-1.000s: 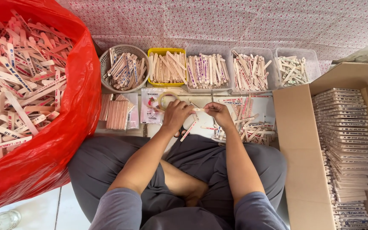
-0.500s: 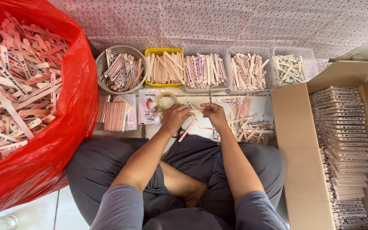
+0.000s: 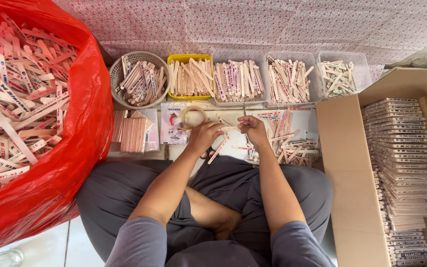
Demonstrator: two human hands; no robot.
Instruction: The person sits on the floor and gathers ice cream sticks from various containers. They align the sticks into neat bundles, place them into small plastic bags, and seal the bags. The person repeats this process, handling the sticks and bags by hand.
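I sit cross-legged on the floor. My left hand (image 3: 206, 136) and my right hand (image 3: 253, 129) are close together in front of my knees and pinch a small bundle of wooden sticks (image 3: 230, 128) between them. A loose stick with pink print (image 3: 217, 151) lies under my left hand. A scattered pile of printed sticks (image 3: 285, 143) lies just right of my right hand. A tape roll (image 3: 193, 116) rests on a printed sheet beyond my left hand.
A big red plastic bag (image 3: 70, 163) full of sticks fills the left. A round basket (image 3: 139, 79), a yellow tub (image 3: 190, 76) and three clear tubs (image 3: 238, 79) of sticks line the back. A cardboard box (image 3: 347, 178) with stacked sticks stands at the right.
Both hands stay together at the same spot, working the small bundle; the fingers have shifted slightly. The camera view has drifted a little.
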